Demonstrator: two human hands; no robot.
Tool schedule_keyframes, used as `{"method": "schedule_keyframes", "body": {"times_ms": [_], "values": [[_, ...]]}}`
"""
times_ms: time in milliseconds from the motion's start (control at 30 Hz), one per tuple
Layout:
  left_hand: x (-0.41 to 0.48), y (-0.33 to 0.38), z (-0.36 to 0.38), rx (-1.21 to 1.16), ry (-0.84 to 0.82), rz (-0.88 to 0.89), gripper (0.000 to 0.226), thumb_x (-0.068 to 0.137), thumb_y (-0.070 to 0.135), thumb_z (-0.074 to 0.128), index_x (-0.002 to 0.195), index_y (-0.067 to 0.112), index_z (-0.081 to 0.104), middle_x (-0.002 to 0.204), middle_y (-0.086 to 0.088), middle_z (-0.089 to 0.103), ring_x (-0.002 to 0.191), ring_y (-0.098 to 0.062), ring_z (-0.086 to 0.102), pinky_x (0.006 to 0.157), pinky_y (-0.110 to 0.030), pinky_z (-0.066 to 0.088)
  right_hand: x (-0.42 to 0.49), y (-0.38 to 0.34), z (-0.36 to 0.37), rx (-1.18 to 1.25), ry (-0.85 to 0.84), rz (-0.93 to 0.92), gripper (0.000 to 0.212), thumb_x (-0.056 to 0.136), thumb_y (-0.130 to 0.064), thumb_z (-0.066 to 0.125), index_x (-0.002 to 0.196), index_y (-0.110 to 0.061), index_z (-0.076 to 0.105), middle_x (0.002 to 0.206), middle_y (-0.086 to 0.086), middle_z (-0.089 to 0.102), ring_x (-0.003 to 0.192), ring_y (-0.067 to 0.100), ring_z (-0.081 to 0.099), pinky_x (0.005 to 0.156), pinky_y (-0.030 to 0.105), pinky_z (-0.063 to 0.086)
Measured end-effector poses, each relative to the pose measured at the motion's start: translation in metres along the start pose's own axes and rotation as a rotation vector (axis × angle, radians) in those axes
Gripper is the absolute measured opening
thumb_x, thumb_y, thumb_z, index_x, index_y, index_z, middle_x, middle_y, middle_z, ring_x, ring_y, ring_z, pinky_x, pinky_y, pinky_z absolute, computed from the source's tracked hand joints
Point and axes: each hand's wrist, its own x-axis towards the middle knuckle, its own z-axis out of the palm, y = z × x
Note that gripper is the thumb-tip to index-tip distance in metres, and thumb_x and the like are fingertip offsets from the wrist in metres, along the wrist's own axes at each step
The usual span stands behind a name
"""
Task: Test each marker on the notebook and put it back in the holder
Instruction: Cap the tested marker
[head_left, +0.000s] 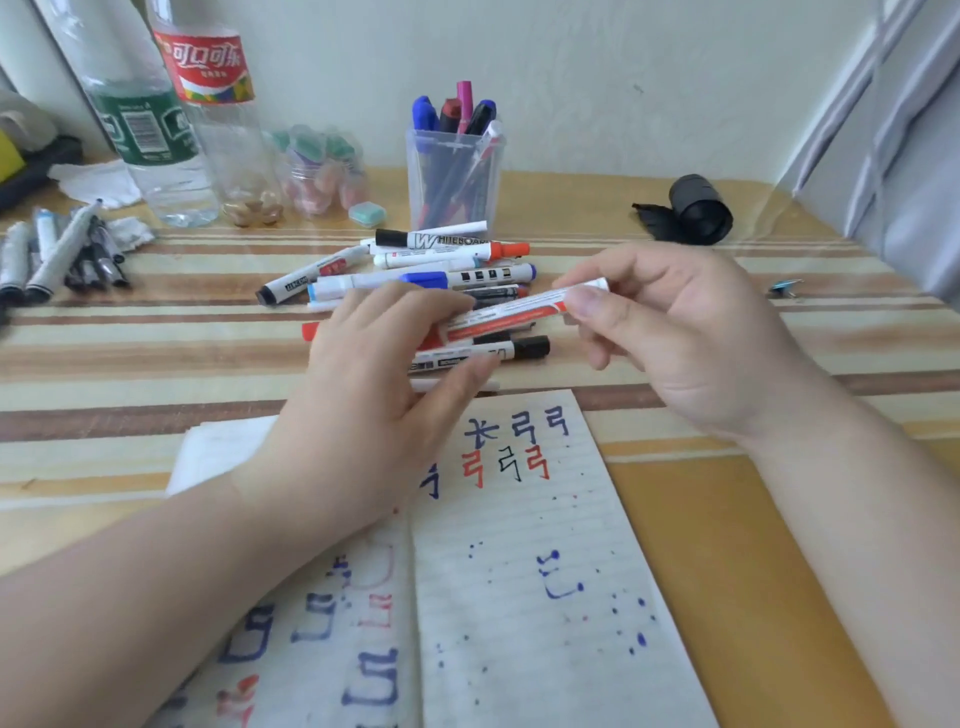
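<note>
A white marker with a red label (511, 312) is held between both hands above the pile of loose markers (441, 265). My right hand (675, 332) pinches its far end between thumb and fingers. My left hand (374, 384) grips its near end, where the cap is hidden under my fingers. The open notebook (519, 571) lies below with red, blue and black test marks. A clear plastic holder (454, 176) with several markers standing in it is behind the pile.
Two plastic bottles (171, 119) and a jar of small items (322, 171) stand at the back left. More grey markers (57, 254) lie at the left edge. A black roll (698, 208) sits at the back right, a binder clip (784, 288) further right.
</note>
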Motion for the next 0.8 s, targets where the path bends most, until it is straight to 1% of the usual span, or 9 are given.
{"method": "schedule_keyframes", "body": {"times_ms": [67, 133, 233, 300, 433, 567, 667, 733, 800], "values": [[0.000, 0.005, -0.002, 0.007, -0.027, 0.062, 0.031, 0.101, 0.038, 0.051, 0.122, 0.021, 0.065, 0.095, 0.026, 0.053, 0.091, 0.009, 0.045, 0.088, -0.007, 0.034, -0.004, -0.006, 0.011, 0.122, 0.048, -0.013, 0.008, 0.093, -0.015, 0.066, 0.093, -0.008, 0.071, 0.068, 0.022, 0.057, 0.059, 0.023, 0.052, 0.056, 0.027, 0.046], [0.000, 0.009, -0.004, 0.013, -0.039, 0.114, 0.025, 0.104, 0.030, 0.045, 0.119, 0.020, 0.063, 0.090, 0.030, 0.048, 0.085, 0.009, 0.044, 0.082, -0.001, 0.031, -0.006, -0.010, 0.023, 0.254, 0.112, -0.008, 0.006, 0.091, -0.014, 0.067, 0.087, -0.010, 0.067, 0.064, 0.010, 0.058, 0.056, 0.023, 0.048, 0.050, 0.031, 0.042], [-0.003, 0.014, -0.005, -0.065, -0.089, 0.127, 0.022, 0.105, 0.029, 0.041, 0.117, 0.022, 0.058, 0.087, 0.028, 0.047, 0.087, 0.016, 0.047, 0.078, -0.001, 0.033, -0.010, -0.017, 0.036, 0.377, 0.120, 0.019, 0.007, 0.091, -0.013, 0.068, 0.086, -0.010, 0.064, 0.064, 0.005, 0.057, 0.055, 0.023, 0.045, 0.047, 0.029, 0.040], [-0.005, 0.016, -0.005, -0.110, -0.129, 0.137, 0.016, 0.105, 0.029, 0.041, 0.109, 0.023, 0.055, 0.085, 0.028, 0.049, 0.085, 0.016, 0.048, 0.076, -0.001, 0.034, -0.013, -0.018, 0.039, 0.324, 0.012, 0.028, 0.005, 0.093, -0.013, 0.068, 0.090, -0.009, 0.066, 0.067, 0.005, 0.059, 0.057, 0.023, 0.048, 0.049, 0.027, 0.042], [-0.006, 0.013, -0.005, -0.157, -0.148, 0.138, 0.021, 0.108, 0.036, 0.038, 0.096, 0.024, 0.050, 0.080, 0.019, 0.053, 0.075, 0.004, 0.053, 0.066, -0.011, 0.040, -0.017, -0.018, 0.048, 0.195, -0.102, 0.042, 0.008, 0.099, -0.009, 0.063, 0.093, -0.008, 0.068, 0.068, -0.005, 0.065, 0.058, 0.004, 0.057, 0.056, 0.012, 0.044], [-0.008, 0.018, -0.006, -0.269, -0.134, 0.090, 0.022, 0.107, 0.037, 0.040, 0.094, 0.024, 0.052, 0.072, 0.026, 0.051, 0.063, 0.001, 0.049, 0.057, -0.010, 0.034, -0.018, -0.021, 0.053, 0.278, -0.055, 0.016, 0.010, 0.097, -0.016, 0.061, 0.089, -0.012, 0.064, 0.075, 0.035, 0.056, 0.055, 0.035, 0.046, 0.044, 0.032, 0.033], [-0.007, 0.020, -0.005, -0.337, -0.152, 0.056, 0.026, 0.108, 0.040, 0.040, 0.104, 0.020, 0.057, 0.065, 0.026, 0.051, 0.054, -0.001, 0.044, 0.054, -0.010, 0.031, -0.019, -0.024, 0.054, 0.299, -0.026, -0.009, 0.008, 0.096, -0.017, 0.060, 0.090, -0.012, 0.063, 0.074, 0.038, 0.051, 0.055, 0.033, 0.043, 0.043, 0.030, 0.034], [-0.007, 0.017, -0.005, -0.441, -0.193, 0.007, 0.031, 0.105, 0.051, 0.039, 0.118, 0.026, 0.053, 0.061, 0.018, 0.047, 0.050, -0.005, 0.039, 0.052, -0.015, 0.033, -0.020, -0.028, 0.053, 0.301, 0.033, -0.032, 0.008, 0.097, -0.016, 0.059, 0.090, -0.012, 0.060, 0.064, 0.028, 0.050, 0.051, 0.022, 0.045, 0.044, 0.024, 0.037], [-0.009, 0.015, -0.005, -0.566, -0.272, -0.086, 0.049, 0.096, 0.072, 0.035, 0.130, 0.037, 0.044, 0.065, 0.012, 0.044, 0.056, -0.010, 0.040, 0.057, -0.025, 0.038, -0.017, -0.032, 0.044, 0.301, 0.233, -0.062, 0.014, 0.097, -0.017, 0.058, 0.085, -0.014, 0.054, 0.057, 0.011, 0.046, 0.046, 0.017, 0.042, 0.044, 0.022, 0.034]]}}
